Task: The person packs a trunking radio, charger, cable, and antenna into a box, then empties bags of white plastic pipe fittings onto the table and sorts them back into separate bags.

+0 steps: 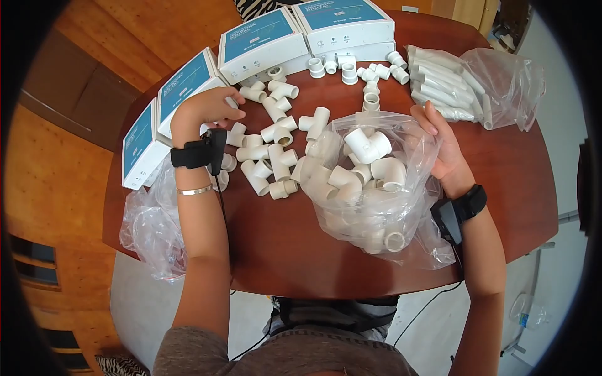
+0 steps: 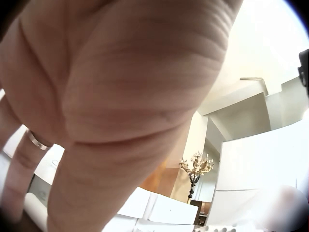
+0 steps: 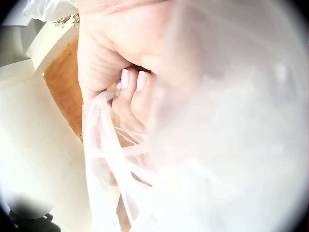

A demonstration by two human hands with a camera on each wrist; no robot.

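Note:
My right hand (image 1: 444, 147) grips the edge of a clear plastic bag (image 1: 401, 213), its fingers curled round the film in the right wrist view. Inside the bag lie white pipe elbows and tees (image 1: 369, 147), some near its mouth. My left hand (image 1: 210, 108) hovers at the left, in front of the boxes, fingers loosely bent and nothing held. Close to it is a heap of white pipe fittings (image 1: 278, 131), mostly tees, spread over the table. The left wrist view is mostly filled by the palm (image 2: 120, 87), with a ring on one finger.
Blue-and-white boxes (image 1: 263, 39) line the back and left of the brown table (image 1: 269, 250). More fittings (image 1: 348, 73) stand before them. A bag of white pipes (image 1: 446, 88) lies at the back right, and a crumpled plastic bag (image 1: 150, 229) at the left edge.

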